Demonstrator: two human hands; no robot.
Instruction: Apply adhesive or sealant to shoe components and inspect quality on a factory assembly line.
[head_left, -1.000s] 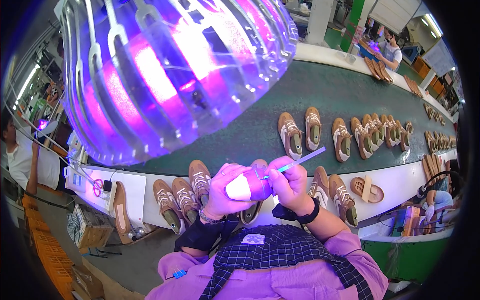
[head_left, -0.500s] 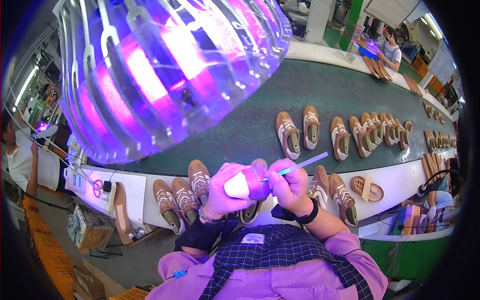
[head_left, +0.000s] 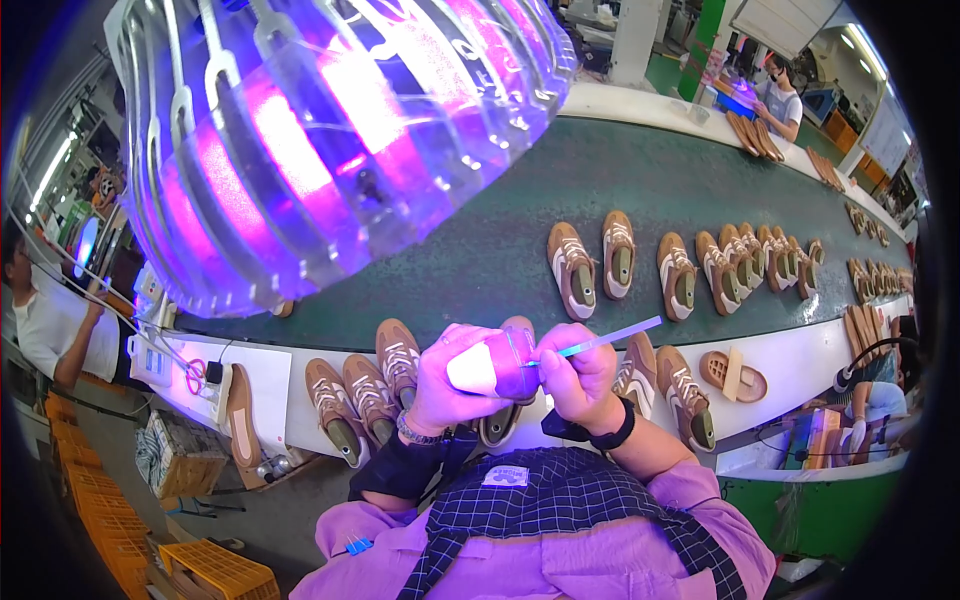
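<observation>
My left hand [head_left: 440, 385] is wrapped round a shoe [head_left: 516, 366] held up in front of my chest. Its white heel end faces me, and violet light tints the upper. In my right hand [head_left: 582, 378] is a slim pen-like tool [head_left: 612, 336], pinched between the fingers. The tool's tip meets or nearly meets the shoe's side; contact is too small to tell. Close beyond hangs a large lamp [head_left: 300, 170] in a ribbed, clear-wrapped cage, glowing violet. Brown laced shoes [head_left: 398, 362] stand on the white ledge left of my hands, and another brown shoe [head_left: 686, 395] to the right.
Beyond the ledge runs a green conveyor belt [head_left: 480, 240] carrying several brown shoes [head_left: 672, 275]. A sandal-like sole [head_left: 735, 378] lies on the right ledge. At left are a loose sole [head_left: 241, 415], scissors [head_left: 190, 372] and orange crates [head_left: 105, 510]. Co-workers stand at left, far right and across.
The shoes on the belt have shifted slightly left, and a shoe's tip now shows below the lamp. My tool has tilted very slightly; my grip on the shoe is unchanged.
</observation>
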